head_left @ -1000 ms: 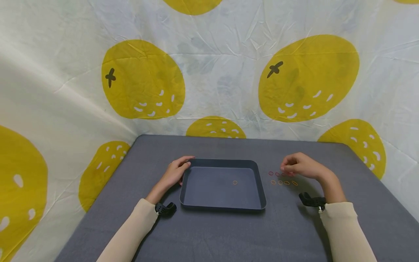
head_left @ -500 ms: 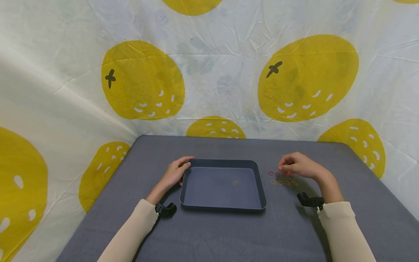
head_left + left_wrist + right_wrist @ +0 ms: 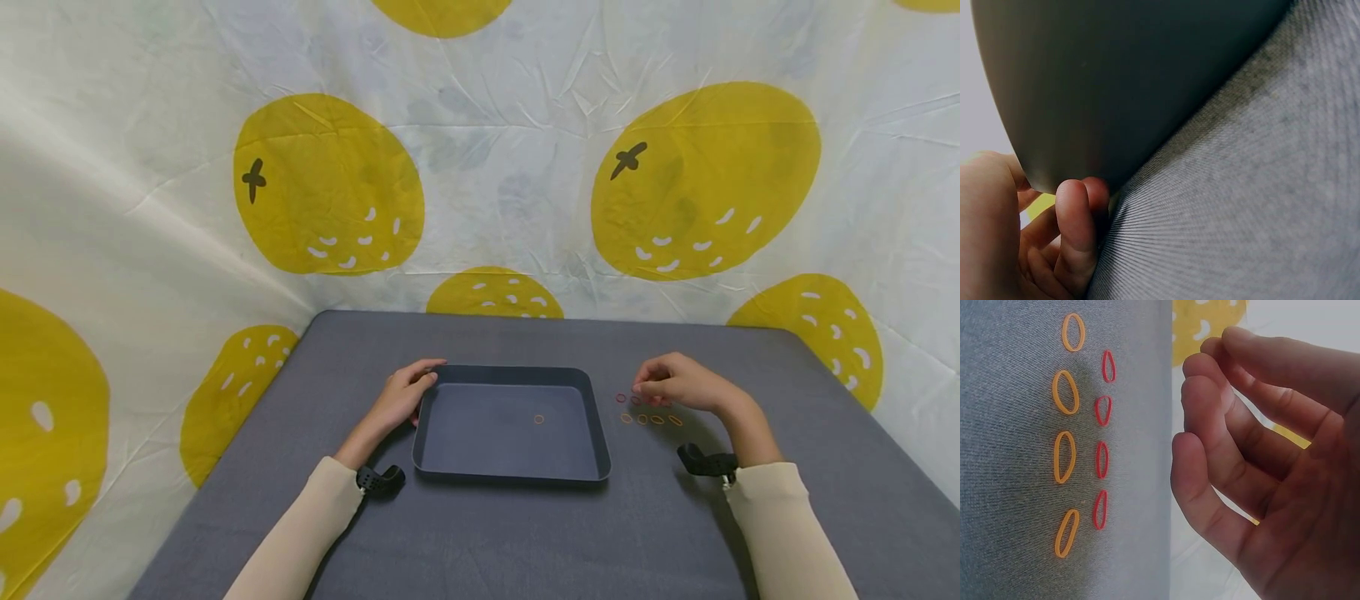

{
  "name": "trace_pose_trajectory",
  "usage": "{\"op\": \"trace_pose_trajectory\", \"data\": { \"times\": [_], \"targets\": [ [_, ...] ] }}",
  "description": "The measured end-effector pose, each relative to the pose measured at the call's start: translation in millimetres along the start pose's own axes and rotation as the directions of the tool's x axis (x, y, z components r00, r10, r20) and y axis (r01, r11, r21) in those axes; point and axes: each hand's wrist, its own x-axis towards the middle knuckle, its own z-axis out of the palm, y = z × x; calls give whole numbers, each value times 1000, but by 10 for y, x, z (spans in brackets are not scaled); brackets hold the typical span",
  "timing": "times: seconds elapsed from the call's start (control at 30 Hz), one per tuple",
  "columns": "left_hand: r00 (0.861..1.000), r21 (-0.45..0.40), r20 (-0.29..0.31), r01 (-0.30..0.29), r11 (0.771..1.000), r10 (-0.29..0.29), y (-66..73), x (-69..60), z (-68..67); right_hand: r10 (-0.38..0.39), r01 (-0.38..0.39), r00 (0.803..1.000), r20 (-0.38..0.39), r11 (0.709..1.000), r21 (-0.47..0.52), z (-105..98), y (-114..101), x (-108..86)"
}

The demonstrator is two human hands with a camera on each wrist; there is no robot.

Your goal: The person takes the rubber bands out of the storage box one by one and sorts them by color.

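A dark grey rectangular tray [image 3: 480, 454] lies on the table, with one small orange rubber band [image 3: 535, 419] on its floor. My left hand [image 3: 403, 393] holds the tray's far left corner, thumb at the rim and fingers against the outer wall [image 3: 1116, 81]. Right of the tray, my right hand [image 3: 686, 382] hovers above two rows of rubber bands. Its fingers [image 3: 1188, 462] are loosely bent, and nothing shows between them. In the right wrist view, several orange rubber bands [image 3: 1056, 456] lie beside a row of several red rubber bands [image 3: 1099, 459], all flat on the cloth and apart.
Grey cloth covers the table [image 3: 495, 542]. A pale curtain [image 3: 510, 208] with yellow fruit prints hangs behind the table and along its left side. A black wrist camera [image 3: 705, 461] sits under the right wrist, and another [image 3: 381, 480] by the left.
My right hand has drifted slightly left over the red rubber bands. The left hand, the tray and the rubber bands stay in place.
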Motion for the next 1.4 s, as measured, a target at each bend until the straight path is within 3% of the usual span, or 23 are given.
{"op": "trace_pose_trajectory", "data": {
  "times": [0.87,1.4],
  "targets": [
    [1000,2,13,-6,1000,6,-1,-6,-14,-35,35,999,1,998,-44,43,-146,33],
    [1000,2,17,-4,1000,4,6,-19,-8,-12,13,1000,21,999,-35,81,-157,66]
  ]
}}
